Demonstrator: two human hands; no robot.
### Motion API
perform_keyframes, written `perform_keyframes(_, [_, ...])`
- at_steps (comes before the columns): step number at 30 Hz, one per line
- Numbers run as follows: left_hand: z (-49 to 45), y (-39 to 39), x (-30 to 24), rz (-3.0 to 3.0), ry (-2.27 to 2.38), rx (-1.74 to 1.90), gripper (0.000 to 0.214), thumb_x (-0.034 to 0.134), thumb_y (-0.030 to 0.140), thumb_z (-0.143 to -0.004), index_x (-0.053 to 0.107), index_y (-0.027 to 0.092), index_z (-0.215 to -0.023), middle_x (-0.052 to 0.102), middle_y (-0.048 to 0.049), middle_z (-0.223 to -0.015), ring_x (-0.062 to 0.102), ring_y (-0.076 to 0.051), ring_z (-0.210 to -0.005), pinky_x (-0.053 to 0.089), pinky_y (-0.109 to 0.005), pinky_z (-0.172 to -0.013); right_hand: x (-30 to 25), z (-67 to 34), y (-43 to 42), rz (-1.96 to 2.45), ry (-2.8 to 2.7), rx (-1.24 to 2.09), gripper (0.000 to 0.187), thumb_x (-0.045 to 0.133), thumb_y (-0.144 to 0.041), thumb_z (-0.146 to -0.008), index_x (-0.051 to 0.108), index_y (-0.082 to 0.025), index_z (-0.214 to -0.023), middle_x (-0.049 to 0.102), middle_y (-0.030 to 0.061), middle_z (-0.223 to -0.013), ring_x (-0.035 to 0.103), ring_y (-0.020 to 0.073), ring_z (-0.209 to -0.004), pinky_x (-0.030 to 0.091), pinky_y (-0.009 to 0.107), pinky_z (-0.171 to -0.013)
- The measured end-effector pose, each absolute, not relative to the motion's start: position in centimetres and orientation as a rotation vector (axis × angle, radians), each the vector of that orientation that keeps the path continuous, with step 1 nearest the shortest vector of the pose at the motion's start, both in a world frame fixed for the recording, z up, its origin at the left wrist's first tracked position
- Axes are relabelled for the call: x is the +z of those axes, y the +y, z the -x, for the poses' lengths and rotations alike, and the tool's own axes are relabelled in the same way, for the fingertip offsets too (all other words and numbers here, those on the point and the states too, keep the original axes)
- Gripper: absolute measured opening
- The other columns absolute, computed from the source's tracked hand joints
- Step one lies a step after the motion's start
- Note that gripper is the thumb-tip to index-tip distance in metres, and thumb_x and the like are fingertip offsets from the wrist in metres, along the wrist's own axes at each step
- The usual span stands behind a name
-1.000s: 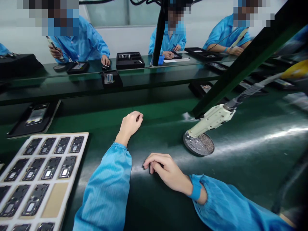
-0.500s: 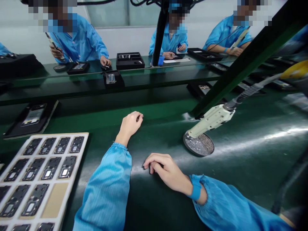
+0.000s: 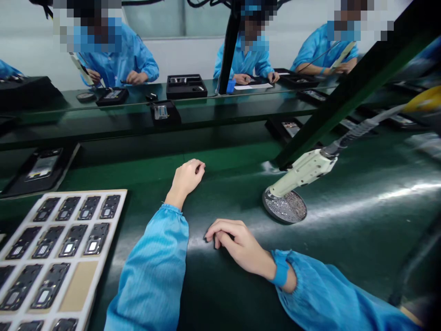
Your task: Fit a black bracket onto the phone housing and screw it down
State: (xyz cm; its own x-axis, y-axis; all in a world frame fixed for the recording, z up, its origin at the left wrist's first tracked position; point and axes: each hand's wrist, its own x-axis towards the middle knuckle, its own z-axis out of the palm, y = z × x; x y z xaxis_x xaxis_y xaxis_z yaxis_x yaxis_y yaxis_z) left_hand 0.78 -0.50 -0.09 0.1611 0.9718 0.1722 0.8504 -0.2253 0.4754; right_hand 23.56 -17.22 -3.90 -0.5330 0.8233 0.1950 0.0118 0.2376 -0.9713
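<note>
My left hand (image 3: 186, 179) rests on the green mat (image 3: 344, 220) as a loose fist, and nothing shows in it. My right hand (image 3: 237, 243) lies nearer to me with its fingers curled under against the mat, and nothing shows in it either. To the right of both hands, a cream electric screwdriver (image 3: 305, 171) hangs on its cable with its tip over a round dish of small screws (image 3: 287, 209). A beige tray (image 3: 81, 285) with several black frame parts lies left of my left sleeve.
A conveyor beyond the mat carries black carriers with phone parts (image 3: 39, 168), (image 3: 164, 113), (image 3: 287, 128). A slanted green beam (image 3: 347, 87) crosses at the right. Three people in blue coats work at the far bench, which holds black trays (image 3: 186, 86).
My hands have not moved. The carrier at the left has drifted left, and the small one on the far belt has drifted right. The people opposite have shifted their hands.
</note>
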Motion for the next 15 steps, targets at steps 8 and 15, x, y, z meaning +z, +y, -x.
perform_keyframes(8, [-0.76, -0.48, -0.16, -2.176, 1.752, 0.664, 0.029, 0.087, 0.050, -0.124, 0.088, 0.022, -0.133, 0.090, -0.0106, -0.143, 0.087, -0.029, -0.132, 0.076, -0.056, -0.120, -3.67, -23.61, -17.24, 0.768, -1.763, 1.375, 0.038, 0.067, -0.041, -0.135, 0.089, -0.020, -0.114, 0.086, 0.0031, -0.104, 0.074, 0.0145, -0.078, 0.069, 0.033, -0.083])
perform_keyframes(15, [-0.76, -0.38, -0.28, -2.179, 1.747, 0.666, 0.030, 0.087, 0.050, -0.124, 0.087, 0.022, -0.133, 0.090, -0.0105, -0.143, 0.087, -0.030, -0.131, 0.076, -0.056, -0.120, -3.65, -23.58, -17.17, 0.770, -1.765, 1.376, 0.037, 0.070, -0.043, -0.134, 0.089, -0.020, -0.112, 0.085, 0.0031, -0.103, 0.073, 0.0146, -0.077, 0.069, 0.034, -0.084])
